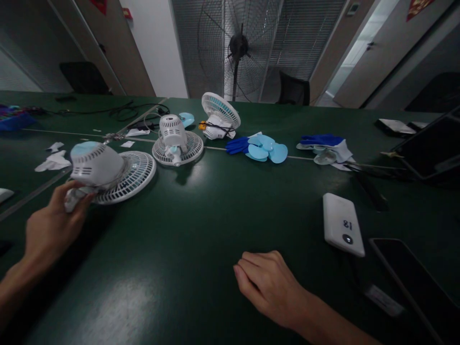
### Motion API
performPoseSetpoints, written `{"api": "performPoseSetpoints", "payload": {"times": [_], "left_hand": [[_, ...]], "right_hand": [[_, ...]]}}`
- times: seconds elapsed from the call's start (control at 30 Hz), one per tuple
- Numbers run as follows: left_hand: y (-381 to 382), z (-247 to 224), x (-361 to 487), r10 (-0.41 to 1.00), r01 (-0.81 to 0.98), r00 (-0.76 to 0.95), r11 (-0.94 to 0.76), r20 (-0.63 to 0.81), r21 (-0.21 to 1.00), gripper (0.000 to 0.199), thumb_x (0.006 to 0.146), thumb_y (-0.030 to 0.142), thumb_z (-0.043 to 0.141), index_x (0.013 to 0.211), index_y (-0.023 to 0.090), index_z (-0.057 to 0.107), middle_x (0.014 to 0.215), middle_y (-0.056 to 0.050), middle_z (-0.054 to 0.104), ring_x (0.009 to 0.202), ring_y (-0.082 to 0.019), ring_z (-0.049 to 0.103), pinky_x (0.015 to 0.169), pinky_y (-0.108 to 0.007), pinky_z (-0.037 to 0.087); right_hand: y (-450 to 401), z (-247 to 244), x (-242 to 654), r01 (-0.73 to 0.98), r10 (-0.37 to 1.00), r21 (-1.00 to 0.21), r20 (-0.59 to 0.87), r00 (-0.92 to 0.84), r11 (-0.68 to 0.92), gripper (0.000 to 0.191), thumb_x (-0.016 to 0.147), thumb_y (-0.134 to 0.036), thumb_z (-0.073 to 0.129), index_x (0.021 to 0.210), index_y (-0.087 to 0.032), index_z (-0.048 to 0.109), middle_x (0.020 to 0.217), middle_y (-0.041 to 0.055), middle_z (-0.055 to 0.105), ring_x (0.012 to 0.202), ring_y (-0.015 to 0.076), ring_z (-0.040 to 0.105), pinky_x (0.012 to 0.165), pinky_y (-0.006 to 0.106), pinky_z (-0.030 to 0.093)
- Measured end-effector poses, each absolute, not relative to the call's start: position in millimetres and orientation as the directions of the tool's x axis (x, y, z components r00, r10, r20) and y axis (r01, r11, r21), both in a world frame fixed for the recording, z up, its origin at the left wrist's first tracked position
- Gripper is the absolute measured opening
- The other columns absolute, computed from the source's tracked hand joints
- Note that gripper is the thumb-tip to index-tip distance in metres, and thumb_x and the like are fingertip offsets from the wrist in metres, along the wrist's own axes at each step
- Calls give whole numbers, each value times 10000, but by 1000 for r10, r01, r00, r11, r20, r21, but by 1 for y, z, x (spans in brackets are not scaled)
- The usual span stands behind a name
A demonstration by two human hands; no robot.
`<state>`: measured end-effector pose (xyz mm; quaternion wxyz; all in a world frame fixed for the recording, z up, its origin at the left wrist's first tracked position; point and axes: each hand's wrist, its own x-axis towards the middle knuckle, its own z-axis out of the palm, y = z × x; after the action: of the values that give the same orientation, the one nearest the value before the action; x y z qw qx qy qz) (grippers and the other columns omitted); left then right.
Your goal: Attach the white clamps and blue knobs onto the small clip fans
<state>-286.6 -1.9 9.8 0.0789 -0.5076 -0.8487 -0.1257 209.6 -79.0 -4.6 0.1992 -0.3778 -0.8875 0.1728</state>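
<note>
"What are we doing with our left hand (57, 223)?"

"We are pinching a white stem (77, 195) at the left of the frame. It is sticking out of the nearest small fan (97, 165), and our grip is squeezing it between thumb and fingers."

"How is that fan lying?"

"Its round cage (134, 177) is facing down and its fat back part is pointing up. We are not able to tell if the whole cage is touching the green table (197, 215)."

"And our right hand (269, 285)?"

"It is resting on the table, just right of the lower middle. That grip is curling in, with the fingers pressed together, so we are not seeing inside it."

"What else are we spotting?"

"A second fan (173, 127) is sitting just beside ours, cage down too, left of the upper middle. A third fan (219, 115) is tilting its cage up near the top middle. Light blue blades (266, 147) are lying right of that, touching a dark blue glove (237, 145)."

"And on the right?"

"More gloves (325, 143) are lying in the upper right. Below them, a white gadget (343, 223) is lying near a dark flat slab (413, 282)."
</note>
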Motion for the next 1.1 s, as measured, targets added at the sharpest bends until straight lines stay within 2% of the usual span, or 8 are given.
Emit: {"api": "performPoseSetpoints", "payload": {"times": [0.1,0.37,0.5,0.6,0.7,0.77,0.83,1.1], "left_hand": [[47,11,-282,811,887,-455,452,368,100,645,921,739,337,1445,368,393,961,-79,736,716,-325,666,656,-417,537],[128,4,-278,712,845,-534,473,456,250,553,949,574,468,1409,266,468,1023,-113,697,808,-314,646,754,-478,536],[120,8,-263,675,867,-498,406,544,291,587,965,598,449,1454,273,447,1401,-189,482,1179,-402,533,892,-584,476],[111,12,-237,661,929,-369,263,653,260,612,971,515,498,1517,263,380,1544,-199,292,1400,-434,320,1067,-670,296],[116,8,-190,702,976,-23,-138,712,168,540,984,378,505,1478,168,446,1487,-200,400,1383,-400,357,1140,-622,241],[129,2,-154,726,960,86,-243,682,138,511,987,382,525,1468,221,467,1460,-130,470,1349,-326,420,1155,-503,309],[145,-4,-122,728,940,143,-313,670,140,536,991,398,537,1488,226,438,1464,-111,480,1355,-317,404,1163,-481,320],[166,-6,-104,642,887,-70,-310,764,342,350,961,283,566,1295,177,570,1419,-165,451,1361,-347,388,1165,-543,331]], "right_hand": [[-80,-7,210,610,743,-454,210,-635,650,333,1059,-234,356,798,-204,560,699,-38,539,593,107,447,597,320,239],[-80,-6,209,619,743,-431,224,-631,656,349,1061,-238,348,790,-205,565,690,-33,550,594,113,464,594,325,243],[-79,-4,208,616,740,-428,237,-630,662,359,1061,-229,337,791,-204,572,688,-31,559,588,112,473,585,318,248],[-79,-4,208,619,739,-420,248,-626,664,366,1060,-236,339,786,-202,579,682,-28,568,580,112,475,578,318,239],[-79,-5,208,624,743,-420,237,-626,660,374,1059,-239,338,776,-200,580,673,-26,570,571,111,475,572,319,223],[-79,-5,208,626,743,-421,222,-631,657,365,1058,-236,342,785,-200,582,684,-23,577,577,112,483,574,321,223],[-80,-5,208,623,742,-426,217,-634,657,352,1056,-232,347,801,-199,587,699,-19,586,590,114,495,579,320,234],[-80,-3,209,608,735,-432,236,-636,666,338,1055,-231,355,798,-200,572,700,-22,578,584,110,475,575,315,234]]}}
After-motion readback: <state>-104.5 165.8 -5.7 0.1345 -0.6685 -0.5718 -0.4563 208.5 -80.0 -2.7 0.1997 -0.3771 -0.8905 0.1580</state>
